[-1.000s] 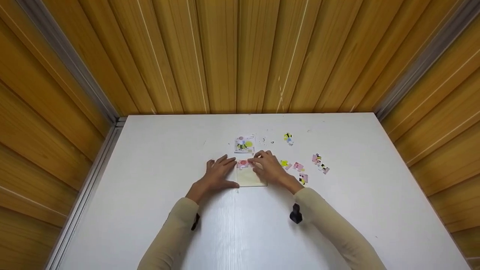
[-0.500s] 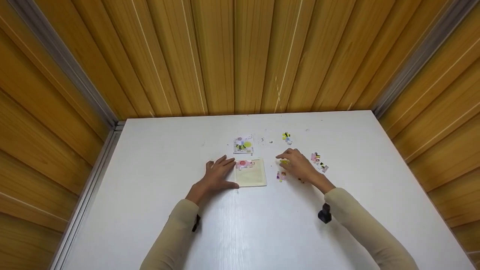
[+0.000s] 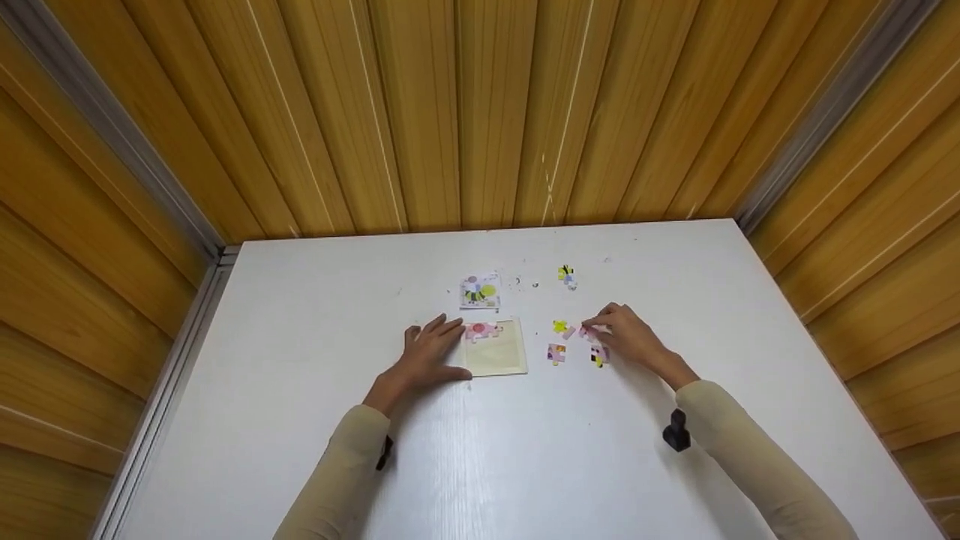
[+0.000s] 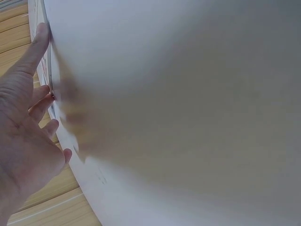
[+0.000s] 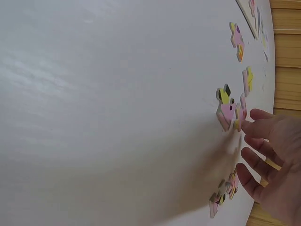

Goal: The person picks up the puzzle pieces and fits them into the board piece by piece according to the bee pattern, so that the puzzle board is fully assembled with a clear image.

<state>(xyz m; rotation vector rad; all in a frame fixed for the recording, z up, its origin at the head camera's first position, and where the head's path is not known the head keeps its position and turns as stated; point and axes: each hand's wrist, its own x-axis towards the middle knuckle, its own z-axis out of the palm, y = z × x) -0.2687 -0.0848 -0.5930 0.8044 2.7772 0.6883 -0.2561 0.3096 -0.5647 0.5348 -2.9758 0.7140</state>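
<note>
The left hand [image 3: 427, 354] rests along the left edge of a shallow square puzzle tray [image 3: 496, 360], fingers and thumb spread. Pink puzzle pieces with a red spot [image 3: 480, 330] lie in the tray's upper left corner. Right of the tray, the right hand [image 3: 634, 337] pinches a pink puzzle piece [image 5: 241, 110] between thumb and fingertips at table level; the fingers partly cover it. Close by lie a yellow puzzle piece [image 3: 560, 326], a pink and orange piece [image 3: 556, 352] and a pink piece with black and yellow [image 3: 598, 355].
Behind the tray lies a picture card with a bee [image 3: 480, 291]. Farther back are black and yellow puzzle pieces [image 3: 566, 275]. In the right wrist view, more pieces [image 5: 221, 195] lie beneath the right hand. Wood-patterned panels [image 3: 487, 112] border the white table [image 3: 480, 465].
The right hand has left the tray and moved right to the loose pieces, passing over the yellow one to the pink one. The left hand has stayed at the tray's edge.
</note>
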